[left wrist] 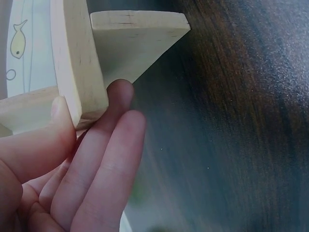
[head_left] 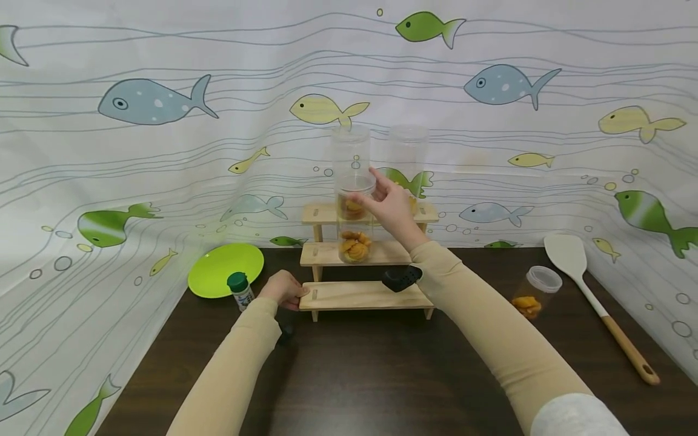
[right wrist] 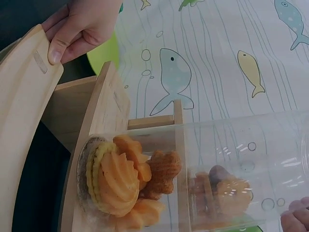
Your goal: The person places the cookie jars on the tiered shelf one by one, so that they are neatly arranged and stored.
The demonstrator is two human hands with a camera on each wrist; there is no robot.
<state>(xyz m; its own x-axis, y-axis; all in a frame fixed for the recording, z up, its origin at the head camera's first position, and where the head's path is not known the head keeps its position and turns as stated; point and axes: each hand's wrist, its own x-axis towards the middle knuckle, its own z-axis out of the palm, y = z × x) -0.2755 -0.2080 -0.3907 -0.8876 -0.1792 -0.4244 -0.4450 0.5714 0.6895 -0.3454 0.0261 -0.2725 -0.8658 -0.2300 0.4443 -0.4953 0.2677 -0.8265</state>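
My left hand (head_left: 283, 289) pinches the left end of a three-tier wooden shelf stand (head_left: 365, 295) at its lowest board. In the left wrist view the thumb lies on one side of the board (left wrist: 79, 67), with fingers on the other. My right hand (head_left: 394, 212) holds the upper part of a clear jar (head_left: 355, 225) at the middle tier. Orange-brown cookies (right wrist: 118, 181) fill its bottom; whether its base rests on the board I cannot tell. Behind, on the top tier, are two more clear jars, one left (head_left: 351, 148) and one right (head_left: 409, 151).
A lime-green plate (head_left: 223, 272) and a green-capped shaker bottle (head_left: 240, 289) are at the left. On the right stand another jar of cookies (head_left: 537, 292) and a long spatula (head_left: 594, 297) lying flat. A fish-print sheet (head_left: 163, 181) backs the dark table (head_left: 349, 375).
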